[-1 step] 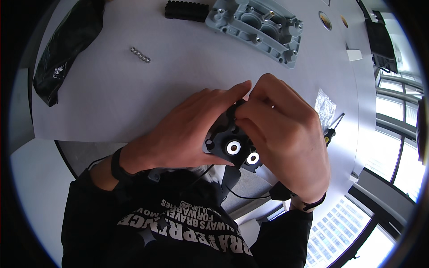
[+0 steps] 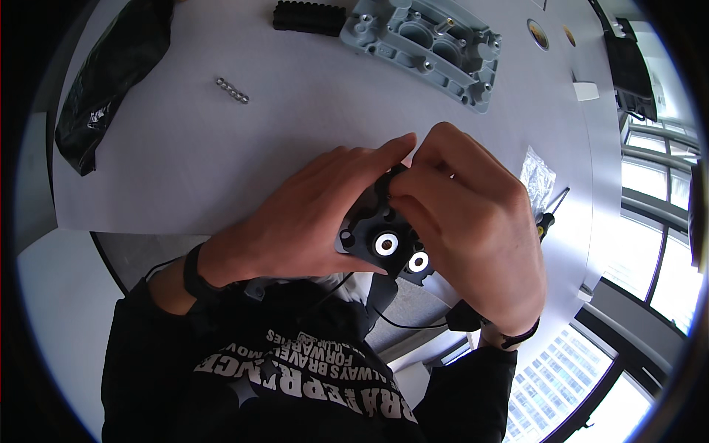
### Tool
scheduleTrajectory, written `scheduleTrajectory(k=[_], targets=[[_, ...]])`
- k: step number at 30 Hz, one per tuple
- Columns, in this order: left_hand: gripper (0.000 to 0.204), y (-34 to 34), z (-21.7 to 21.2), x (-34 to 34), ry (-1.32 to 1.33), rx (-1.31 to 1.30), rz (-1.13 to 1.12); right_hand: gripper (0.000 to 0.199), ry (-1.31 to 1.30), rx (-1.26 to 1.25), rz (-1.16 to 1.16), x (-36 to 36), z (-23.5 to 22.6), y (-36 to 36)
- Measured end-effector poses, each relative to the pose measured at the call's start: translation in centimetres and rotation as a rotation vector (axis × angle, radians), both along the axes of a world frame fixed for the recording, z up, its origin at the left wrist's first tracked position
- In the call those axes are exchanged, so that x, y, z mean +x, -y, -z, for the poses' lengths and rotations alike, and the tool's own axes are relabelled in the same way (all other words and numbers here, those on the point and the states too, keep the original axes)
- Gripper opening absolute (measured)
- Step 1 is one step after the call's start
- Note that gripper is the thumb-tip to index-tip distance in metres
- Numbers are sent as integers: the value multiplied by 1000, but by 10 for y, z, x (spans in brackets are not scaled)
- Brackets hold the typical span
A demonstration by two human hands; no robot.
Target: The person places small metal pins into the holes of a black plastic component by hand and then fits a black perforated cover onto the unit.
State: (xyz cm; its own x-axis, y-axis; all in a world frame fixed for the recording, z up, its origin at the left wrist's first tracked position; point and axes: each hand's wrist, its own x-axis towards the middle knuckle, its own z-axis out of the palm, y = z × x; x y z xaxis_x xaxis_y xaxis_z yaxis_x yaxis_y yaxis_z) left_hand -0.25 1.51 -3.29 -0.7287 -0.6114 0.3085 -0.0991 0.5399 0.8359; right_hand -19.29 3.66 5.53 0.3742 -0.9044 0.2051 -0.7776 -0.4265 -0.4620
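A black, plate-like part [image 2: 367, 235] with two pale round rings is held up at the table's near edge. My left hand [image 2: 310, 199] is closed round its left side, thumb along the lower edge and index finger stretched over the top. My right hand [image 2: 465, 214] is bent over its upper right corner with thumb and fingers pinched together. Whatever small thing may sit between those right fingertips is hidden by the hand. Much of the part's right side is covered too.
A grey cast housing [image 2: 421, 46] with two round bores lies at the back, beside a black ribbed block [image 2: 309, 18]. Small metal pieces in a row [image 2: 233, 90] lie left of centre. A black bag [image 2: 118, 74], a clear plastic bag [image 2: 538, 179] and a screwdriver [image 2: 546, 223] flank the hands.
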Motion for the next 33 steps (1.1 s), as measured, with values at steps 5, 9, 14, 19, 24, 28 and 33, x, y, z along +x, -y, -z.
scheduleTrajectory(k=[5, 9, 14, 19, 24, 28, 33], targets=[[123, -2, 6, 6, -10, 47, 2, 25, 170, 132, -23, -5, -12, 0], [126, -1, 4, 3, -8, 43, 0, 27, 73, 57, 43, -17, -24, 2], [126, 1, 4, 1, -18, 21, 3, 26, -52, 82, 53, -25, -33, -2], [122, 2, -3, 5, 42, 40, 8, 58, -240, 233, 26, -17, -30, -12], [118, -1, -8, 5, 79, 53, 12, 86, -332, 306, 15, -7, -35, -23], [120, -3, -14, 8, 70, 26, 6, 87, -322, 370, -29, -7, -40, -24], [111, 21, -62, 37, 302, -98, -92, 81, -308, 338, -53, -9, -38, -24]])
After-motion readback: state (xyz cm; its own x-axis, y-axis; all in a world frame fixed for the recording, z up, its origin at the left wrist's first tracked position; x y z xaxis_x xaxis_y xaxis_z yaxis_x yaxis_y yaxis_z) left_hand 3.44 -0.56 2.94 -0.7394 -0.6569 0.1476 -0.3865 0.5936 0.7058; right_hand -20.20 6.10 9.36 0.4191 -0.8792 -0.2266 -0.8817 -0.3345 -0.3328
